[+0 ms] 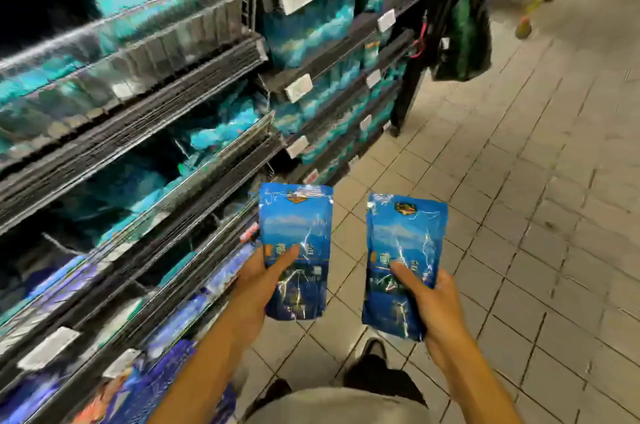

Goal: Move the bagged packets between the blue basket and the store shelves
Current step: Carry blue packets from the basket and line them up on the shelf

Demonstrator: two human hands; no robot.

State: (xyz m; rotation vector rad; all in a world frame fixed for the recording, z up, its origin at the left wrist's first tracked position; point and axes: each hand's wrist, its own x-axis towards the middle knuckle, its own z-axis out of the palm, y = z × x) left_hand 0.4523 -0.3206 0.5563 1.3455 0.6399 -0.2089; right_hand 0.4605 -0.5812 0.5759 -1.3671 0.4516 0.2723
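Currently left hand (258, 279) and right hand (427, 300) each grasp a blue packet (glossy, soft film, likely slippery), so hold low; shelves (145, 132) at 10 o'clock.

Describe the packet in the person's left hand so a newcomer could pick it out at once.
Start at the dark store shelves on the left. Nearest them, the left hand holds a glossy blue plastic packet upright over the tiled floor. Its twin in the right hand sits farther from the shelving.
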